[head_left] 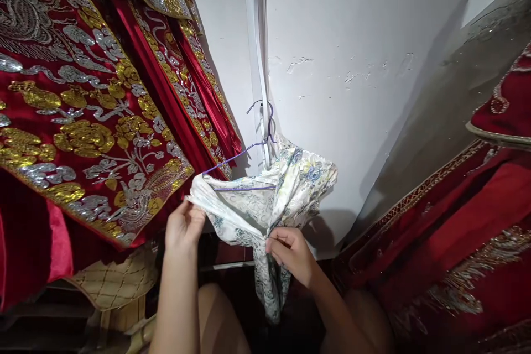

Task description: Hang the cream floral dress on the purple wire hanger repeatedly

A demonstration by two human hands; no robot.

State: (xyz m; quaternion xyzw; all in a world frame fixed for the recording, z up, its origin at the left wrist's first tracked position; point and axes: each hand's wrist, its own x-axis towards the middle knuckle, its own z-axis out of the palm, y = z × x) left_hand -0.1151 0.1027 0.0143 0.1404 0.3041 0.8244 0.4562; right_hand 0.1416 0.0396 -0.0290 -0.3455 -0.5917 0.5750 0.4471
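Note:
A white garment with a blue and yellow floral print (305, 177) hangs on a thin purple hanger (236, 153) in front of me. Its wide neckline gapes, showing the hanger's lower bar across it. My left hand (185, 224) pinches the cloth at the left shoulder, near the hanger's end. At the front, where the neckline edges cross, my right hand (292, 251) has its fingers closed on the fabric. Below that hand the lower part of the garment dangles in a narrow bunch.
Red garments with gold and silver sequins (83, 138) hang close on the left. More red embroidered cloth (448, 221) is on the right. Behind the hanger stands a white wall (352, 94) with a narrow white vertical strip (258, 27). A quilted beige seat (118, 279) is at lower left.

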